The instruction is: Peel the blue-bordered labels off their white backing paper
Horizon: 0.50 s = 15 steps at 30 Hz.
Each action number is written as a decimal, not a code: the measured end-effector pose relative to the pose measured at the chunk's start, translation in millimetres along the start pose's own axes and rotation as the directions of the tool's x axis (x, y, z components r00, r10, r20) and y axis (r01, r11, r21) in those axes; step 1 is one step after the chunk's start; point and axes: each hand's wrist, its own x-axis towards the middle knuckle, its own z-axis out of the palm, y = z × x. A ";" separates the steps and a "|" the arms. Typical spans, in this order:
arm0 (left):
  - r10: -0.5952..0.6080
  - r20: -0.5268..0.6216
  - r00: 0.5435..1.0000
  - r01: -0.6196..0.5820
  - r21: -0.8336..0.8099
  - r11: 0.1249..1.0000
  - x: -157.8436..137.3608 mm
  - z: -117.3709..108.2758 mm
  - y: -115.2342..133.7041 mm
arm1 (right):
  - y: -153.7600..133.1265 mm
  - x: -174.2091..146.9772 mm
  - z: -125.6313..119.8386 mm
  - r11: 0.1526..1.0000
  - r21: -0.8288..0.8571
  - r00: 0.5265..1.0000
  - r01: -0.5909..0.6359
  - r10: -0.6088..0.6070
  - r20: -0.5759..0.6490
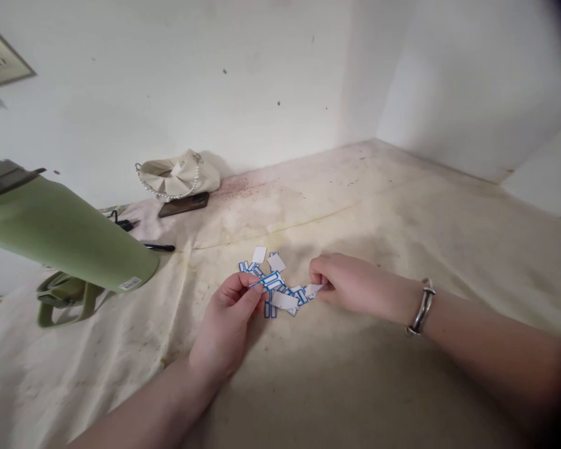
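Pinching blue-bordered label (pixel 273 280) in left hand (pixel 227 317); grasping white label (pixel 312 290) in right hand (pixel 346 280), near loose label pile (pixel 284 302) on pale cloth (pixel 327 227).

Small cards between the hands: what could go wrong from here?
The loosely overlapping cards could scatter if nudged. The left hand pinches one blue-edged card near its end, so it might bend or slip. Several others look mostly white on top, so they might be mixed up.
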 end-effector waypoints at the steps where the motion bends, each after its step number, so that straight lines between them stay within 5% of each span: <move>1: -0.001 0.000 1.000 0.001 0.002 1.000 -0.1 -0.2 0.0 | -0.4 0.2 -0.3 1.000 0.009 1.000 0.016 -0.016 -0.001; 10: -0.015 0.035 0.999 0.013 0.050 0.999 -4.2 1.5 1.1 | -22.4 -5.0 -11.6 0.936 0.352 0.989 -0.026 0.074 -0.125; 15: -0.020 0.057 0.998 0.016 0.065 0.998 -6.3 2.3 -0.1 | -32.7 -8.5 -15.9 0.741 0.662 0.994 -0.111 0.095 0.059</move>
